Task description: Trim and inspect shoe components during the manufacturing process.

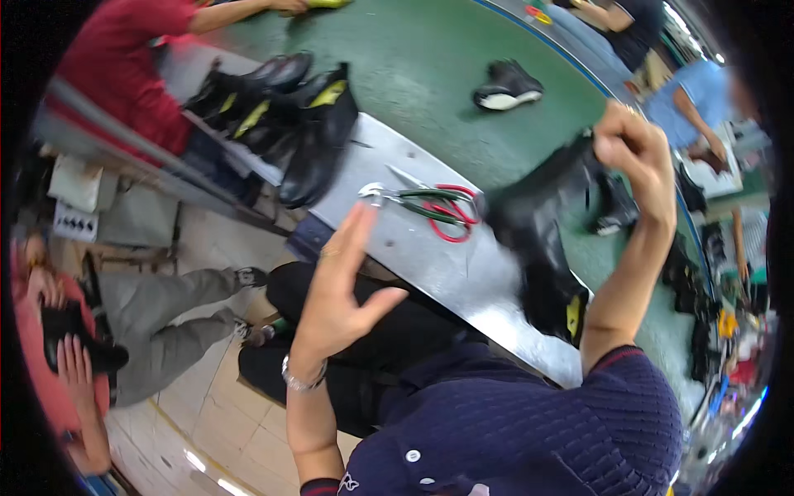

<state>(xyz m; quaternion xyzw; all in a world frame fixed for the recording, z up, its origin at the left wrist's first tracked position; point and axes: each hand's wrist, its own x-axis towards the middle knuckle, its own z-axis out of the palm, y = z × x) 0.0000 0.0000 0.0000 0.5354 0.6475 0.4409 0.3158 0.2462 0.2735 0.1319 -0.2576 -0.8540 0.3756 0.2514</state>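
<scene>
My left hand point(339, 289) is open over the near edge of a metal bench, its fingers stretched and thumb apart, holding nothing. Beyond its fingertips lie red-handled scissors point(447, 234) and a green-handled cutting tool point(436, 196), crossing each other. At the right, my right hand point(638, 157) is raised and closed on the end of a black boot point(550, 178), which is smeared by motion. Just below that, another black boot shape with a yellow patch point(572, 318) rests at the bench's right end. Where the two dark shapes meet is hard to make out.
Several black boots point(318, 136) stand on the bench's left part. A green conveyor-like surface point(413, 66) runs beyond, carrying a white-soled black shoe point(506, 87) and another shoe point(614, 207). Co-workers sit at the far left, upper left and upper right; one at left holds a black shoe point(78, 339).
</scene>
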